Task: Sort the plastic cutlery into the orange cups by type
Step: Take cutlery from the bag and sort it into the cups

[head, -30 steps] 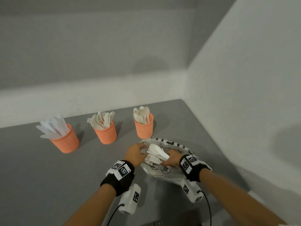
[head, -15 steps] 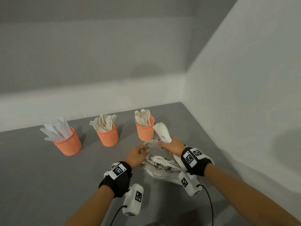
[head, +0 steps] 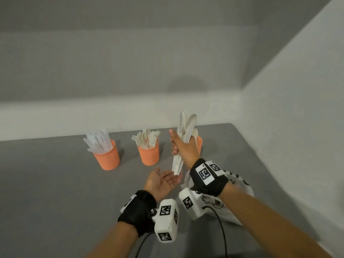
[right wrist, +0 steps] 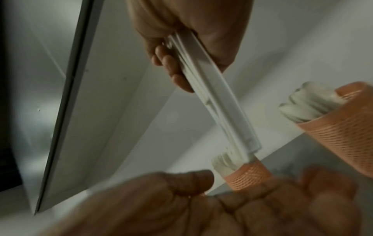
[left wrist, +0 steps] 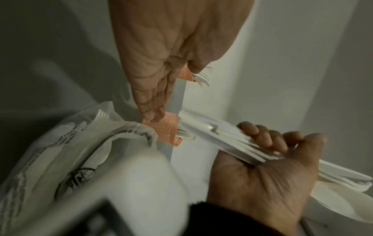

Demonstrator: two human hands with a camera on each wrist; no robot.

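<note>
My right hand point(head: 181, 146) grips a bunch of white plastic spoons point(head: 186, 127) upright, bowls up, in front of the orange spoon cup point(head: 199, 144). The same bunch of spoons point(left wrist: 232, 137) shows in the left wrist view, and as handles point(right wrist: 218, 102) in the right wrist view. My left hand point(head: 163, 180) lies open, palm up, just under the handle ends. An orange cup of knives point(head: 108, 157) stands at the left and an orange cup of forks point(head: 149, 152) in the middle.
A white plastic bag point(head: 236, 192) with more cutlery lies on the grey table point(head: 55, 192) under my right wrist. White walls close the table at the back and at the right.
My right hand has lifted the bunch of spoons out of the bag and up in front of the spoon cup. My left hand has let go of the bag and turned palm up.
</note>
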